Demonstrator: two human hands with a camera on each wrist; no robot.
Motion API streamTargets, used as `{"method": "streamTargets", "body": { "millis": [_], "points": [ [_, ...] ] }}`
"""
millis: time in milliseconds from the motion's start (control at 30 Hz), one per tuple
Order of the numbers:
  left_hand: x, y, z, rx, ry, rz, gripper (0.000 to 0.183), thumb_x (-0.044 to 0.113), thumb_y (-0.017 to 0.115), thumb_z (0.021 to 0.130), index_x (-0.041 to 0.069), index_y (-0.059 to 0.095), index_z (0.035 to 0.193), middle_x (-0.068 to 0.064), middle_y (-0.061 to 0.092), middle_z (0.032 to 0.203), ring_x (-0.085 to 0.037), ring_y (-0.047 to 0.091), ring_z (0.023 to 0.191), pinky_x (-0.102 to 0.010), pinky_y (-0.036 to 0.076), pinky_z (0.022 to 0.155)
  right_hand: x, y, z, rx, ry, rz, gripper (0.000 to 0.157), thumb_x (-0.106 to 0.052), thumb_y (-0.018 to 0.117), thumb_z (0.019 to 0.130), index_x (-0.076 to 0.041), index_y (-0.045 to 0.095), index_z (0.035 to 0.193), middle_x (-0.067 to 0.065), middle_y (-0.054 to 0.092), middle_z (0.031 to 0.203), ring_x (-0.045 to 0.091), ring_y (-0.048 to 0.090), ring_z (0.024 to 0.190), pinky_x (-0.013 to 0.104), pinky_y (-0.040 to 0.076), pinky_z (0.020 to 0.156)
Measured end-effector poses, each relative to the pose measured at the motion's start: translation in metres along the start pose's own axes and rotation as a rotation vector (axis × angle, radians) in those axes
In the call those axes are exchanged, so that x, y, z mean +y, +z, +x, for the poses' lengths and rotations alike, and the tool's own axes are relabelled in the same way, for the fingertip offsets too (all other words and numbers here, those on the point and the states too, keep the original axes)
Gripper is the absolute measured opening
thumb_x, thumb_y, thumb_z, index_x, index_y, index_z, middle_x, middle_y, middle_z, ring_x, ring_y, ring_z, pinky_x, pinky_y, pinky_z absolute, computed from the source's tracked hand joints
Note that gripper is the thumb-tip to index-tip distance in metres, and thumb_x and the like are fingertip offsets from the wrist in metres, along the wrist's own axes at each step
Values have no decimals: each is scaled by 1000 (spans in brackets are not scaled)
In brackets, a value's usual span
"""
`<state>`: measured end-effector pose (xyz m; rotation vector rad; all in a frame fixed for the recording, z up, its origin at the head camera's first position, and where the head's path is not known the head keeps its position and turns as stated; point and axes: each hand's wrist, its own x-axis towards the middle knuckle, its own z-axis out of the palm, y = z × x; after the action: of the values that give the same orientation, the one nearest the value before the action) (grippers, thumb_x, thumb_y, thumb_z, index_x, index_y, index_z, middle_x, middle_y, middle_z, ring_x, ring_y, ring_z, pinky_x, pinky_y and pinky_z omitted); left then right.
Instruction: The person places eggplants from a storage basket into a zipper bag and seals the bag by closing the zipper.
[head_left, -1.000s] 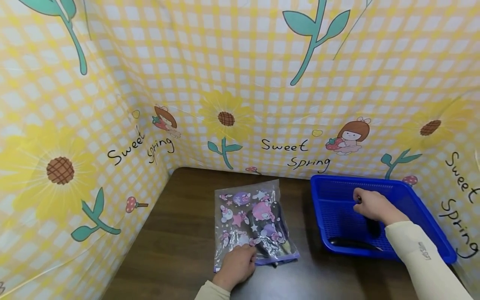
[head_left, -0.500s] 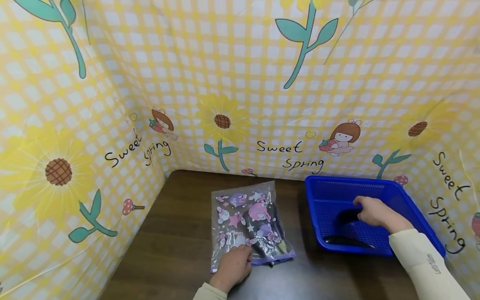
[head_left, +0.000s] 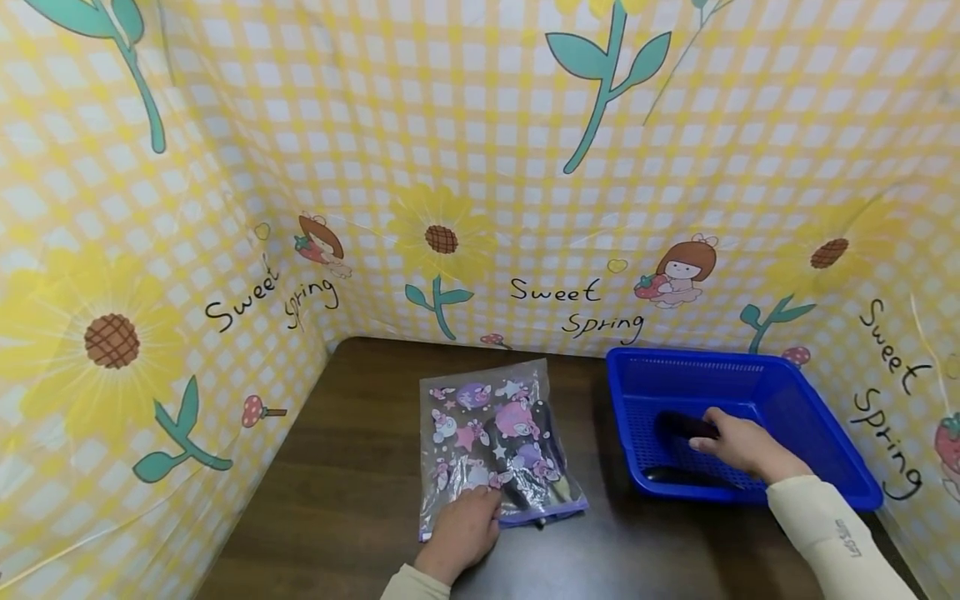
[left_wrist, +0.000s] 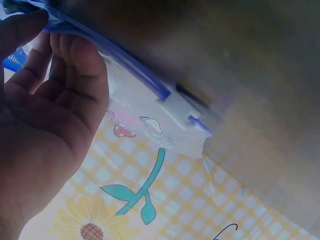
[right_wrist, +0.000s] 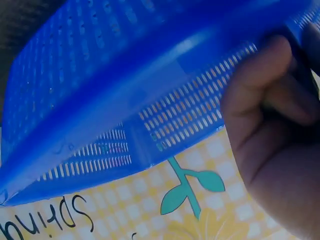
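My left hand (head_left: 462, 531) pinches the purple zip edge of a clear plastic zip bag (head_left: 454, 454) printed with pink and purple cartoon figures. Dark eggplants (head_left: 550, 446) show through the bag's right side, one with a pale green end. In the left wrist view, the thumb and curled fingers (left_wrist: 85, 60) meet at the bag's edge, with the white slider farther along it. My right hand (head_left: 741, 447), inside the blue basket (head_left: 813, 421), grips one end of a dark eggplant (head_left: 677, 423). Another eggplant (head_left: 686, 477) lies along the basket's near wall.
The brown wooden table (head_left: 337, 450) carries both bag and basket. A yellow checked cloth (head_left: 465, 167) with sunflowers and "Sweet Spring" lettering stands behind and at both sides. The basket's raised rim (head_left: 621, 433) faces the bag across a strip of table.
The eggplant in my right hand has swung from hanging near the basket's right part to pointing left. My left hand keeps its hold on the bag. The view has shifted slightly.
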<state>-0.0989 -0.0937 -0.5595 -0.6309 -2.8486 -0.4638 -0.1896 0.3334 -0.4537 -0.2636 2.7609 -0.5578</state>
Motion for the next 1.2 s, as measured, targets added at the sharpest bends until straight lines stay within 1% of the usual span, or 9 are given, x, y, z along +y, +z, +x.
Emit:
{"method": "streamTargets", "body": {
  "millis": [100, 233, 333, 433, 533, 700, 833, 1000, 1200],
  "points": [
    [0, -1, 0, 35, 15, 8, 13, 13, 67, 71, 17, 55, 75, 6, 47, 71, -16, 48, 60, -31, 38, 48, -1, 4, 6, 67, -24, -86, 60, -36, 66, 86, 9, 47, 120, 28, 58, 106, 35, 60, 84, 48, 47, 65],
    [0, 0, -1, 81, 31, 15, 15, 13, 66, 69, 18, 54, 75, 6, 47, 72, -16, 48, 62, -31, 38, 48, -5, 9, 10, 73, 4, -131, 49, -19, 70, 81, 8, 47, 114, 23, 61, 99, 36, 61, 81, 50, 47, 65],
    [0, 0, 0, 100, 37, 12, 17, 11, 65, 68, 19, 53, 76, 6, 47, 73, -16, 49, 64, -31, 39, 48, -7, 13, 10, 87, 8, -142, 52, -13, 70, 80, 9, 44, 119, 27, 60, 103, 41, 60, 86, 52, 46, 67],
    [1, 1, 2, 95, 40, 9, 19, 10, 66, 67, 19, 52, 76, 7, 47, 73, -15, 49, 64, -31, 39, 49, -10, 17, 7, 125, -14, -141, 57, -13, 69, 82, 9, 42, 128, 30, 58, 108, 44, 58, 92, 54, 45, 71],
    [0, 2, 2, 85, 41, 9, 19, 9, 66, 67, 19, 53, 77, 7, 47, 74, -15, 49, 64, -30, 39, 50, -15, 19, 3, 184, -29, -115, 57, -23, 66, 87, 7, 44, 130, 28, 59, 110, 42, 58, 93, 54, 45, 71],
    [0, 2, 3, 102, 53, 15, 18, 10, 67, 68, 18, 53, 76, 6, 48, 73, -15, 49, 64, -31, 40, 51, -28, 16, -8, 284, -28, -37, 56, -37, 56, 92, 4, 48, 129, 24, 59, 109, 30, 57, 83, 46, 43, 65],
    [-1, 1, 4, 99, 55, 5, 17, 11, 67, 70, 18, 53, 76, 7, 47, 73, -15, 48, 64, -30, 40, 51, -42, 14, -21, 331, -39, -3, 53, -34, 55, 93, 2, 47, 132, 21, 58, 106, 23, 51, 73, 39, 39, 59],
    [-1, -1, 5, 96, 51, -1, 18, 12, 68, 70, 19, 52, 75, 7, 47, 72, -15, 48, 64, -30, 40, 51, -64, 17, -35, 356, -79, 30, 51, -30, 57, 93, -2, 46, 134, 14, 56, 99, 20, 47, 69, 34, 35, 55],
    [-1, 0, 5, 118, 47, 10, 19, 13, 67, 70, 19, 51, 77, 7, 45, 72, -15, 48, 66, -30, 39, 50, -90, 40, -50, 457, -182, 77, 47, -20, 66, 87, -8, 52, 130, 7, 57, 93, 17, 48, 70, 34, 38, 57]
  ]
}}
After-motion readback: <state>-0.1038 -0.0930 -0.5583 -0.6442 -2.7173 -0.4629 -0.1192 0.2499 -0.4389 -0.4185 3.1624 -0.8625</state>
